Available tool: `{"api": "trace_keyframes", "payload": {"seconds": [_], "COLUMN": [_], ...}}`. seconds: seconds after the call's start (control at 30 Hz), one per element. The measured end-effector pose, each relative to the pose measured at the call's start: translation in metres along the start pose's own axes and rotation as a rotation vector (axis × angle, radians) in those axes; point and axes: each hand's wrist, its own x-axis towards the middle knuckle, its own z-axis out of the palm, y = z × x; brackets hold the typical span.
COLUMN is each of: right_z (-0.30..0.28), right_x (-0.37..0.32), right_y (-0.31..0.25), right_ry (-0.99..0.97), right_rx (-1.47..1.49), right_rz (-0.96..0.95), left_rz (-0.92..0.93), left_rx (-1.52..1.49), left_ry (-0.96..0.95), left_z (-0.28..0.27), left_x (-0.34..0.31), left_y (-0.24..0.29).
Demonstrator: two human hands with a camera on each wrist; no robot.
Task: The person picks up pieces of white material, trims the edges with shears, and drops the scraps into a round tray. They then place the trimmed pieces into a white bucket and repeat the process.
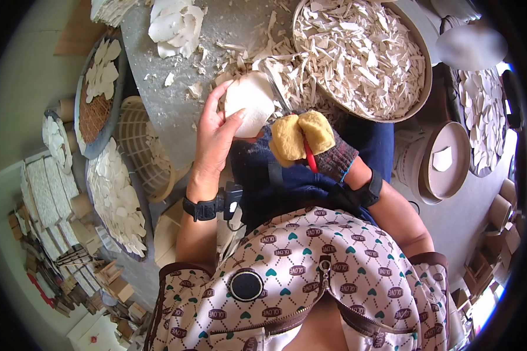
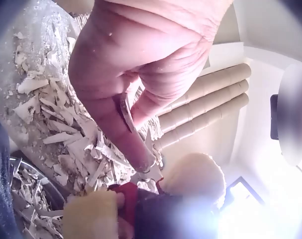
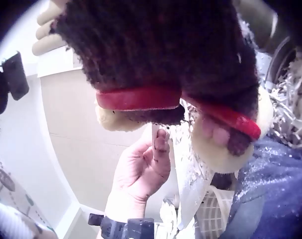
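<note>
My bare left hand (image 1: 212,131) pinches a flat whitish piece (image 1: 249,104) with rounded, angular edges, thumb on its upper face. In the left wrist view this piece shows edge-on between thumb and fingers. A dark knit glove covers my right hand (image 1: 338,161), which grips scissors with red handles (image 1: 311,158). Yellow foam padding (image 1: 316,131) wraps the handles, and bare fingertips poke through in the right wrist view. The metal blades (image 1: 278,88) point away from me, right at the piece's right edge. Whitish trimmings (image 1: 263,61) lie on the table beneath.
A large round tub (image 1: 425,88) heaped with trimmings stands at the right of the metal table (image 1: 175,126). A stack of white pieces (image 1: 175,26) lies at the back left. Baskets and trays of flat pieces (image 1: 114,196) flank the left; a round bucket (image 1: 451,181) stands right.
</note>
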Motion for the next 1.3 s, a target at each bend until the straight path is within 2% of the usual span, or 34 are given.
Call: {"api": "trace_keyframes", "payload": {"seconds": [0.03, 0.1, 0.13, 0.17, 0.2, 0.23, 0.27, 0.3, 0.33, 0.43, 0.63, 0.67, 0.73, 0.77, 0.83, 0.87, 0.93, 1.07, 1.17, 1.3], "right_z": [-0.001, -0.001, -0.002, -0.003, -0.004, -0.003, -0.003, -0.003, -0.003, -0.001, -0.003, -0.003, -0.005, -0.005, -0.005, -0.004, -0.004, -0.001, 0.002, -0.003], "right_x": [0.002, 0.000, 0.005, 0.005, 0.006, 0.003, 0.000, -0.003, -0.004, -0.002, -0.005, -0.005, -0.002, 0.001, 0.002, 0.000, -0.002, -0.012, -0.015, -0.004], "right_y": [-0.002, -0.009, -0.031, -0.033, -0.036, -0.029, -0.025, -0.020, -0.025, -0.038, -0.020, -0.020, -0.024, -0.034, -0.034, -0.024, -0.022, -0.029, -0.025, -0.027], "right_ry": [-0.017, 0.012, 0.058, 0.039, 0.021, -0.058, -0.098, -0.126, -0.120, -0.118, -0.180, -0.172, -0.116, -0.069, -0.040, -0.062, -0.105, -0.135, -0.146, -0.166], "right_rx": [-0.001, 0.316, 0.633, 0.626, 0.619, 0.289, 0.122, -0.045, -0.050, 0.133, 0.143, 0.177, 0.361, 0.516, 0.536, 0.401, 0.228, 0.151, 0.151, 0.173], "right_rz": [0.039, 0.249, 0.416, 0.418, 0.418, 0.254, 0.181, 0.105, 0.122, 0.283, 0.242, 0.207, 0.256, 0.343, 0.363, 0.297, 0.257, 0.308, 0.307, 0.196], "left_rz": [0.008, 0.052, 0.090, 0.131, 0.111, 0.153, 0.194, 0.236, 0.260, 0.248, 0.227, 0.223, 0.215, 0.178, 0.107, 0.095, 0.202, 0.287, 0.270, 0.285], "left_rx": [0.034, 0.063, 0.058, 0.052, 0.024, -0.009, -0.041, -0.073, -0.127, -0.177, -0.146, -0.156, -0.178, -0.149, -0.090, -0.095, -0.118, -0.177, -0.139, -0.061], "left_ry": [-0.029, -0.038, -0.018, 0.002, 0.125, 0.218, 0.309, 0.399, 0.448, 0.467, 0.451, 0.425, 0.371, 0.321, 0.222, 0.212, 0.310, 0.472, 0.477, 0.294], "left_z": [-0.003, -0.009, -0.012, -0.013, -0.011, -0.010, -0.008, -0.005, -0.001, 0.000, -0.002, -0.003, -0.003, -0.002, 0.001, 0.001, 0.004, 0.012, 0.016, 0.012], "left_x": [0.002, 0.004, 0.006, 0.008, 0.007, 0.008, 0.011, 0.015, 0.016, 0.018, 0.022, 0.022, 0.024, 0.022, 0.018, 0.018, 0.020, 0.027, 0.027, 0.028], "left_y": [-0.003, -0.007, -0.009, -0.009, -0.007, -0.012, -0.019, -0.024, -0.027, -0.031, -0.021, -0.021, -0.019, -0.018, -0.011, -0.010, -0.020, -0.038, -0.037, -0.027]}}
